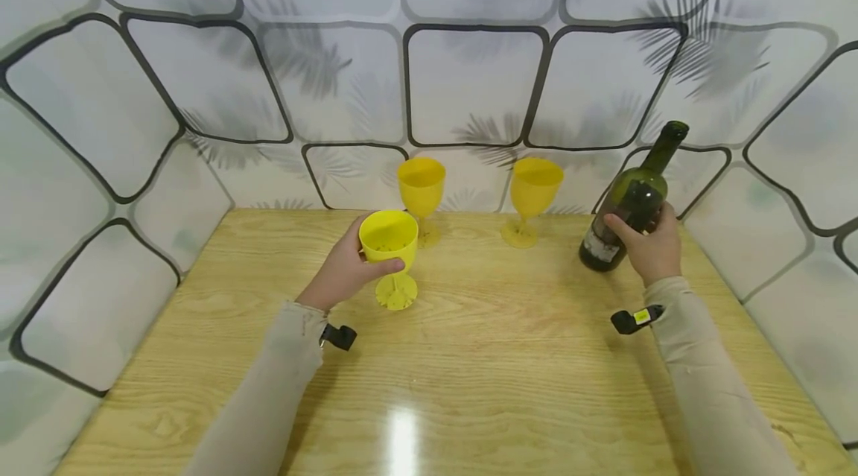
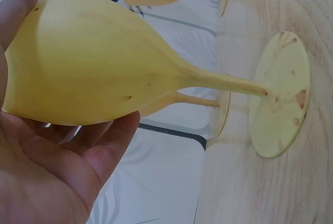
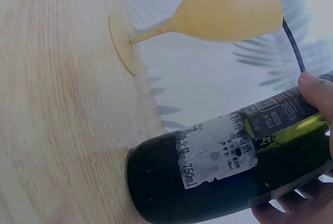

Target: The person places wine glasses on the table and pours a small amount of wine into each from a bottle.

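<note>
In the head view my left hand (image 1: 348,267) grips the bowl of a yellow goblet (image 1: 396,290), thumb along its near side. The left wrist view shows this goblet (image 2: 104,63) from the side, brown specks on its foot; whether the foot touches the table I cannot tell. At the right my right hand (image 1: 655,246) holds a dark green wine bottle (image 1: 626,189) round its body, neck up and leaning right in the head view. A torn white label (image 3: 216,151) marked 750ml shows in the right wrist view. The bottle's mouth looks uncapped.
Two more yellow goblets stand upright near the back wall: one (image 1: 422,189) just behind the held goblet, another (image 1: 534,189) left of the bottle. The wooden table (image 1: 496,357) meets patterned walls (image 1: 476,89) at the back and sides.
</note>
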`<action>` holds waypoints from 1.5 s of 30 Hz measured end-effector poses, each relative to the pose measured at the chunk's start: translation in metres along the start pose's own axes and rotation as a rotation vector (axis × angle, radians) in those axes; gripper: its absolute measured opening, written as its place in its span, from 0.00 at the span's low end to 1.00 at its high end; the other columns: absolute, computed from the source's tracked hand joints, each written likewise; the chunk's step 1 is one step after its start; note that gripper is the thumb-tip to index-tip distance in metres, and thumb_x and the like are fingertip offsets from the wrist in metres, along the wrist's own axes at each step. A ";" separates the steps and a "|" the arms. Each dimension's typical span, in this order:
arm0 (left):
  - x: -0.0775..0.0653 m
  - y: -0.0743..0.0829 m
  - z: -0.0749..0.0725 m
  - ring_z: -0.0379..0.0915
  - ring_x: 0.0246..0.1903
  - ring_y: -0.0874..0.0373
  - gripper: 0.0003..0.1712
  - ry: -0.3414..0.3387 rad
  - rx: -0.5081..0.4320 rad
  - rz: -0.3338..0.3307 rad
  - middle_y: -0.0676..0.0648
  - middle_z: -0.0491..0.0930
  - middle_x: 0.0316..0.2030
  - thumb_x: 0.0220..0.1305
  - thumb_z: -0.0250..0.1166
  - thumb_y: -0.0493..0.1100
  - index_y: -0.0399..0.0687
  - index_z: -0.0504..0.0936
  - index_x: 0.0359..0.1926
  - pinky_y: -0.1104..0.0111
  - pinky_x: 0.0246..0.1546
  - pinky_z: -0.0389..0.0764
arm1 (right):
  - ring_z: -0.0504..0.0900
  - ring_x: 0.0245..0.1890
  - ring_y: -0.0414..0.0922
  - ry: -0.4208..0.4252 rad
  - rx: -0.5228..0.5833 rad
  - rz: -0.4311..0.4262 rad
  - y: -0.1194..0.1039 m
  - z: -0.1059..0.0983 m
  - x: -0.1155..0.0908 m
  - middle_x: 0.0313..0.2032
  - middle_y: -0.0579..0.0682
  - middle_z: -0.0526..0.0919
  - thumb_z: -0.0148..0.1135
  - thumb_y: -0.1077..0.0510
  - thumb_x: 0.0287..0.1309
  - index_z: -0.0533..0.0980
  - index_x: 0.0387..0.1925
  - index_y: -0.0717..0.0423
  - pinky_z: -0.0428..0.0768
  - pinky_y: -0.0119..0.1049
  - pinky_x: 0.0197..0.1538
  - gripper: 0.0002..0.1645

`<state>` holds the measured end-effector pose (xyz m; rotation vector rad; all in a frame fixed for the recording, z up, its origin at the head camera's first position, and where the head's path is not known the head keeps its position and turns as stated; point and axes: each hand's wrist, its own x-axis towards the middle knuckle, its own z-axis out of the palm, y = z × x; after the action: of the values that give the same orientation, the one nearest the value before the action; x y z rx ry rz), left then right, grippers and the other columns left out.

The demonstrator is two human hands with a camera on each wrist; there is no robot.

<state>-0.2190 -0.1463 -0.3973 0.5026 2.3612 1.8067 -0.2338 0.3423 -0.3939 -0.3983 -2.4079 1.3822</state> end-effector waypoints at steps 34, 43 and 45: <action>-0.003 0.007 0.004 0.77 0.55 0.48 0.51 -0.012 0.055 -0.035 0.47 0.76 0.59 0.53 0.83 0.50 0.58 0.63 0.72 0.52 0.56 0.81 | 0.71 0.57 0.48 -0.109 -0.043 -0.192 0.000 0.013 -0.037 0.64 0.58 0.71 0.73 0.45 0.62 0.57 0.75 0.59 0.73 0.35 0.52 0.51; -0.002 0.004 0.006 0.75 0.57 0.49 0.51 -0.001 0.030 -0.021 0.51 0.74 0.61 0.54 0.82 0.50 0.63 0.61 0.73 0.51 0.59 0.79 | 0.71 0.55 0.47 -0.191 -0.050 -0.245 -0.007 0.018 -0.050 0.62 0.61 0.72 0.74 0.47 0.61 0.56 0.76 0.59 0.73 0.33 0.47 0.52; -0.002 0.004 0.006 0.75 0.57 0.49 0.51 -0.006 0.026 -0.009 0.51 0.74 0.61 0.54 0.82 0.49 0.63 0.62 0.73 0.51 0.59 0.79 | 0.71 0.56 0.48 -0.213 -0.055 -0.247 -0.009 0.019 -0.054 0.63 0.63 0.72 0.74 0.47 0.61 0.55 0.76 0.59 0.72 0.35 0.48 0.53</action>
<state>-0.2143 -0.1406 -0.3959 0.4990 2.3816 1.7709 -0.1938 0.3022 -0.4029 0.0374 -2.5634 1.3070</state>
